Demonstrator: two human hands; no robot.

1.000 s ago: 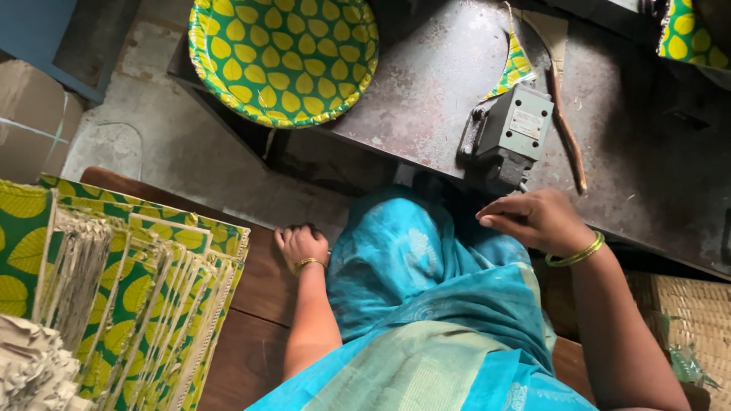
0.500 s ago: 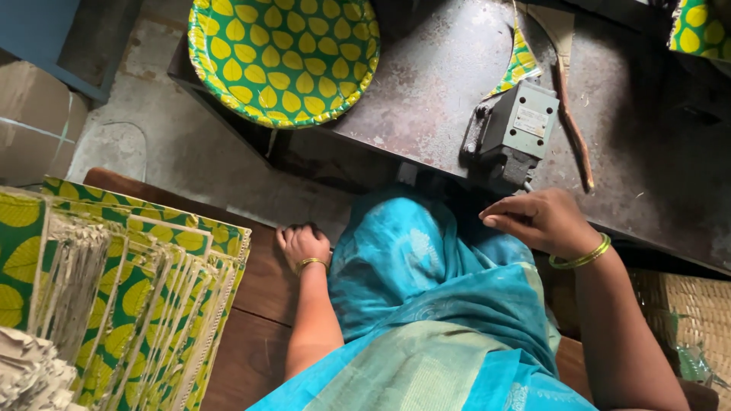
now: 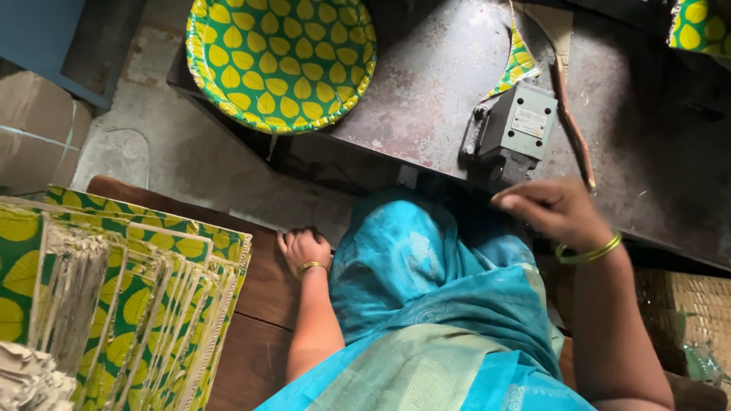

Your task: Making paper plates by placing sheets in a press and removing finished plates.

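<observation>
The head view looks down on a seated person draped in turquoise cloth (image 3: 426, 304). The left hand (image 3: 303, 247) rests knuckles up on the brown wooden bench (image 3: 259, 304), its fingers curled loosely under and gripping nothing, a gold bangle at the wrist. Just to the left of that hand stands a stack of green and yellow patterned paper sheets (image 3: 129, 297), packed on edge, their near corner close to the hand but not touching it. The right hand (image 3: 552, 213) hovers at the near edge of the grey metal machine table (image 3: 434, 84), fingers bent and drawn together, pointing left; whether anything is pinched between them cannot be told. A green bangle circles its wrist. Just above that hand, almost touching the fingertips, sits a small grey metal switch box (image 3: 518, 125), with a rusty curved rod (image 3: 572, 129) lying beside it. Farther up and to the left of both hands, a round green plate with yellow leaf shapes (image 3: 280, 59) lies on the machine.
</observation>
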